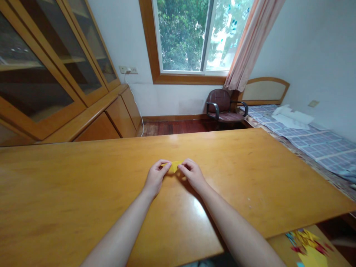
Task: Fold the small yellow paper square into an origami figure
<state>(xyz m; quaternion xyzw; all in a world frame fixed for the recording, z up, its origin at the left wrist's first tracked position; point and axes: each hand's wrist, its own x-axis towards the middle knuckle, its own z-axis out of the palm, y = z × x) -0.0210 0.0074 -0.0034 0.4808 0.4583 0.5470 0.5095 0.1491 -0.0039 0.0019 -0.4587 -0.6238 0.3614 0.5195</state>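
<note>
A small piece of folded yellow paper (pixel 174 166) is held just above the wooden table (pixel 83 193), near its middle. My left hand (pixel 157 178) pinches its left end between thumb and fingers. On the opposite end, my right hand (pixel 192 173) closes its thumb and fingertips in the same way. The middle of the paper shows between the hands and comes to a point at its lower edge. Fingers cover both ends, so the exact fold is hard to make out.
Yellow paper sheets (pixel 313 256) and a heap of colourful folded pieces (pixel 304 239) lie on a lower surface at bottom right. Beyond the table stand a brown armchair (pixel 226 107), a bed (pixel 319 144) and a glass-door cabinet (pixel 52 74).
</note>
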